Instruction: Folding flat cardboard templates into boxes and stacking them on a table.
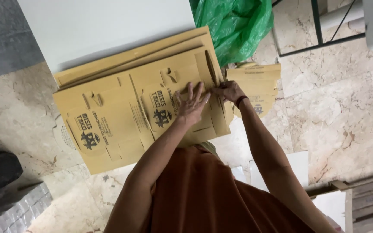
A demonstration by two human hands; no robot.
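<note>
On the stack of flat cardboard box blanks (121,112), left hand (191,103) presses flat, fingers spread — right hand (231,91) pinches a flap edge, folding under way.

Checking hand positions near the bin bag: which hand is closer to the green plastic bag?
Right. The right hand pinches the cardboard's edge just below the green plastic bag; the left hand lies flat on the flattened cardboard box, farther away.

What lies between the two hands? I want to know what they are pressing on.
In the head view, only the flat cardboard blank lies between the left hand and right hand: a cut flap.
</note>
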